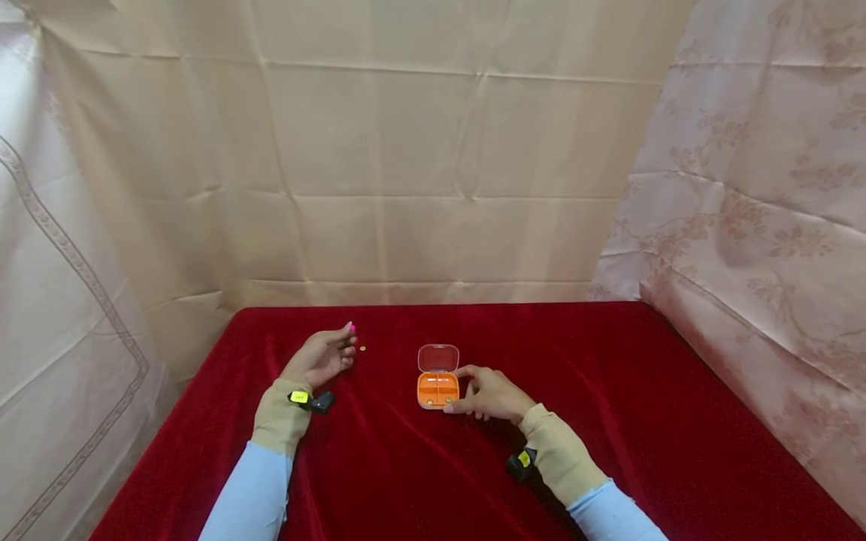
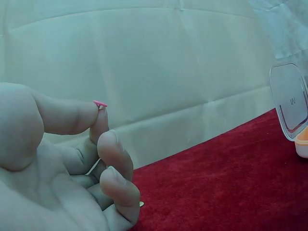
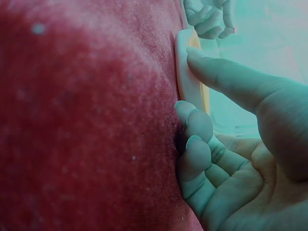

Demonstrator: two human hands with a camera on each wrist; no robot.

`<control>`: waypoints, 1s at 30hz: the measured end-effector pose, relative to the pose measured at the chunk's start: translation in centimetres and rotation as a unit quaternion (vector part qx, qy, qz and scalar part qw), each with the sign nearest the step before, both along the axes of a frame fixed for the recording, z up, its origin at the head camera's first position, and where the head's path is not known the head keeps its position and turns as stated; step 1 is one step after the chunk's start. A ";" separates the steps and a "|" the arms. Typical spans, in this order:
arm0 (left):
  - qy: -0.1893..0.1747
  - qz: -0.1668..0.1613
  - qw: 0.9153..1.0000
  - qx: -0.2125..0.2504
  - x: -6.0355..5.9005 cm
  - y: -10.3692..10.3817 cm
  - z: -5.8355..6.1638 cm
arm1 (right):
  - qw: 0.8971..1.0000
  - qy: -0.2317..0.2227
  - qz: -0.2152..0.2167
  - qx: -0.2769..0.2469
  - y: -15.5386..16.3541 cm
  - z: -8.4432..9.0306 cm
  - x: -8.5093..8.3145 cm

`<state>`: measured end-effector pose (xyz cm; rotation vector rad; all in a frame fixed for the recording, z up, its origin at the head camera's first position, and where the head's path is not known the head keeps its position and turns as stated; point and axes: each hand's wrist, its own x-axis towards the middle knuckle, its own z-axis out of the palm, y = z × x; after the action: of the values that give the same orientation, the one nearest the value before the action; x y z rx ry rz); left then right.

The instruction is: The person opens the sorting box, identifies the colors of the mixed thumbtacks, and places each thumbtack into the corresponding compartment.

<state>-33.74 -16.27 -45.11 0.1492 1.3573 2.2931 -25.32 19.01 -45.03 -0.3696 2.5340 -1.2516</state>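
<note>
An orange pill box [image 1: 438, 389] stands on the red cloth with its clear lid [image 1: 438, 358] raised at the back. Dividers split its inside into compartments, and two small gold-coloured pieces [image 1: 429, 402] lie in the front ones. My right hand [image 1: 494, 392] holds the box by its right side, thumb at the front corner and index finger at the back. Off to the left, my left hand [image 1: 325, 359] is raised palm up, pinching a small flat pink disc [image 2: 100, 103] between thumb and index fingertips. I cannot tell its exact kind. Its other fingers curl loosely.
A small gold-coloured round piece [image 1: 362, 349] lies on the cloth just right of the left hand. The red velvet cloth [image 1: 582, 338] covers the table. Beige curtains [image 1: 433, 165] hang behind it, and a floral curtain [image 1: 764, 210] hangs on the right.
</note>
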 end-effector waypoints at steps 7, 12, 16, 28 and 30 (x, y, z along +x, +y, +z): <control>0.018 0.020 0.998 -0.060 0.0 0.4 0.0 | 1.000 0.005 0.004 -0.002 0.0 0.0 0.1; 0.046 0.032 0.992 -0.115 0.0 1.0 0.0 | 1.000 -0.001 -0.001 0.004 0.0 0.0 0.0; 0.067 0.033 0.986 -0.146 0.0 1.6 0.0 | 1.000 -0.001 0.000 0.007 0.0 0.0 0.0; 0.121 0.022 0.963 -0.241 0.4 3.1 0.4 | 1.000 0.006 0.000 0.005 0.0 0.1 0.1; 0.136 0.017 0.956 -0.261 0.6 3.4 0.6 | 1.000 0.007 0.000 0.003 0.0 0.1 0.1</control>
<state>-33.16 -12.83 -44.52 0.2745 2.0700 1.9067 -25.20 19.04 -44.96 -0.3792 2.5487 -1.2463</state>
